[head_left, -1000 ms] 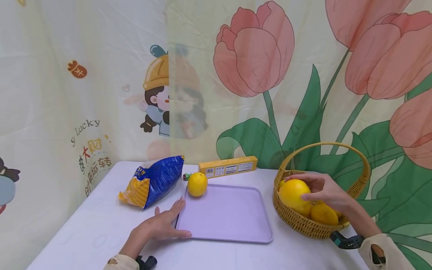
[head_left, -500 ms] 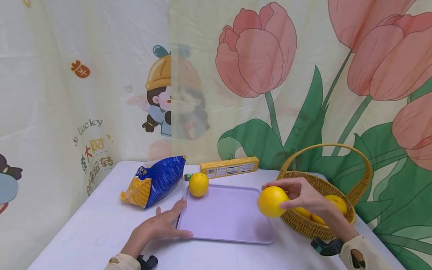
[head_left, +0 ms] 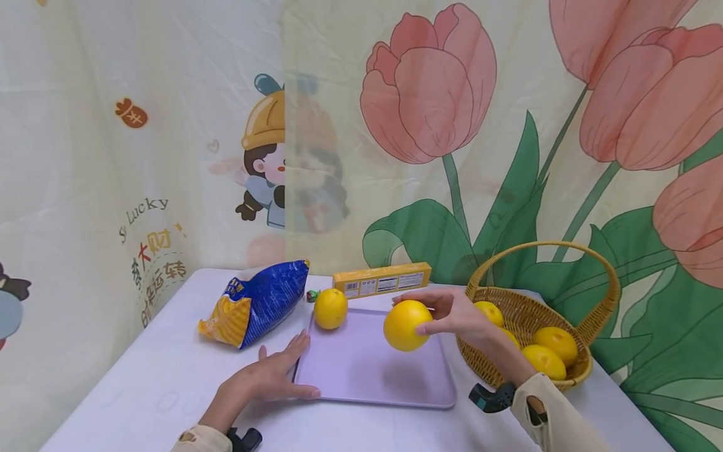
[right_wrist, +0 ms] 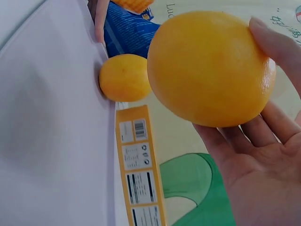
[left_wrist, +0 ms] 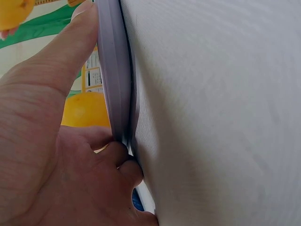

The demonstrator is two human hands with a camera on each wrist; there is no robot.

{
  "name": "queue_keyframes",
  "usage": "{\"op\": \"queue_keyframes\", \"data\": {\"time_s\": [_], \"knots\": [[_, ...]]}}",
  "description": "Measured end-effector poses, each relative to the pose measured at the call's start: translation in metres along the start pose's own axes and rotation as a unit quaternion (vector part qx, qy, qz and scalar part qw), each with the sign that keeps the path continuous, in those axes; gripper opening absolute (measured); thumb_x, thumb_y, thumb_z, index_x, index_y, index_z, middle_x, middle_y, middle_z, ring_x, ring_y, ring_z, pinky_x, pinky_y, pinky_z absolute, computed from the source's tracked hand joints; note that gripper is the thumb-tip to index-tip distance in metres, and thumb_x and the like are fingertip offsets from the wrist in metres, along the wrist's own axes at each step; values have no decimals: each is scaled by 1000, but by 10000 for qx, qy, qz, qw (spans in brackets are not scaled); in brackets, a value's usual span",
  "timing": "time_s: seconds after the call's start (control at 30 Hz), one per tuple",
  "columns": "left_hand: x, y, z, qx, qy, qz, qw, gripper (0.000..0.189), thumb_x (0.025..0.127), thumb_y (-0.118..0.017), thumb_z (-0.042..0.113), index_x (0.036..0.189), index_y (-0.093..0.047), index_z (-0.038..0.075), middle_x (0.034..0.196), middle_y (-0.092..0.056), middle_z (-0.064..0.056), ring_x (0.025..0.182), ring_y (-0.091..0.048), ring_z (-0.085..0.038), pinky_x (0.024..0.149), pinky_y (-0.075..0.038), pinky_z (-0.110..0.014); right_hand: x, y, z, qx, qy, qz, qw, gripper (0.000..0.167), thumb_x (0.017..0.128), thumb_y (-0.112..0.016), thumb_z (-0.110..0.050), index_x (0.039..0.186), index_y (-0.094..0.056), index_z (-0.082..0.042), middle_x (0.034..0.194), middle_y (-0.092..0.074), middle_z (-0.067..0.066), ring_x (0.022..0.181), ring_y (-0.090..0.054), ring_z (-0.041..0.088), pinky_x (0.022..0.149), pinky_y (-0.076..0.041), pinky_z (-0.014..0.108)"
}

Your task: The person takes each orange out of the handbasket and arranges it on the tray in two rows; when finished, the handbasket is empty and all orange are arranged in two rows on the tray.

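My right hand (head_left: 452,314) holds a smooth yellow-orange orange (head_left: 407,325) above the right half of a lilac tray (head_left: 367,370). In the right wrist view, thumb and fingers lie around that orange (right_wrist: 211,68) from opposite sides. A second orange (head_left: 330,308) rests at the tray's back left corner. My left hand (head_left: 268,376) lies at the tray's left side, fingers stretched along the edge and thumb at the front corner. The left wrist view shows its thumb (left_wrist: 61,61) straight against the tray rim (left_wrist: 115,70).
A wicker basket (head_left: 531,307) with a tall handle stands at the right, with several more oranges in it. Behind the tray lies a long yellow box (head_left: 381,280). A blue and orange snack bag (head_left: 265,304) sits back left, near a small green and red item (head_left: 312,295).
My right hand has lifted the orange out of the basket and carried it left over the tray. My left hand has stayed at the tray's edge.
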State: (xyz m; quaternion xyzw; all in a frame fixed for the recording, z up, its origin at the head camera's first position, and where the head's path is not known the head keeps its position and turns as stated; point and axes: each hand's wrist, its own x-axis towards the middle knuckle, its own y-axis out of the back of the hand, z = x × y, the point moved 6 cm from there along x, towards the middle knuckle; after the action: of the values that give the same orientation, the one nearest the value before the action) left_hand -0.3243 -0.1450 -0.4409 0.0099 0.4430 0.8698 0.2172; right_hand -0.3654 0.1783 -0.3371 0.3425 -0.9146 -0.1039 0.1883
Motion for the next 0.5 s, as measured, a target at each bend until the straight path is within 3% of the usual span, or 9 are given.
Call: {"op": "queue_keyframes", "data": {"time_s": [0.17, 0.5], "knots": [[-1, 2, 2, 104, 116, 48, 9999, 119, 84, -88, 58, 171, -26, 4, 178, -17, -22, 162, -22, -46, 122, 4, -81, 16, -4, 7, -228, -402, 499, 9977, 54, 92, -83, -7, 143, -67, 4, 136, -74, 15, 106, -75, 28, 93, -65, 35], [0, 0, -1, 13, -15, -16, 10000, 123, 83, -86, 64, 170, -25, 1, 178, -14, -23, 163, -18, -48, 121, 8, -81, 38, -5, 29, -678, -928, 1271, 9852, 46, 93, -86, -19, 135, -75, -5, 119, -80, 12, 99, -73, 26, 90, -62, 31]]}}
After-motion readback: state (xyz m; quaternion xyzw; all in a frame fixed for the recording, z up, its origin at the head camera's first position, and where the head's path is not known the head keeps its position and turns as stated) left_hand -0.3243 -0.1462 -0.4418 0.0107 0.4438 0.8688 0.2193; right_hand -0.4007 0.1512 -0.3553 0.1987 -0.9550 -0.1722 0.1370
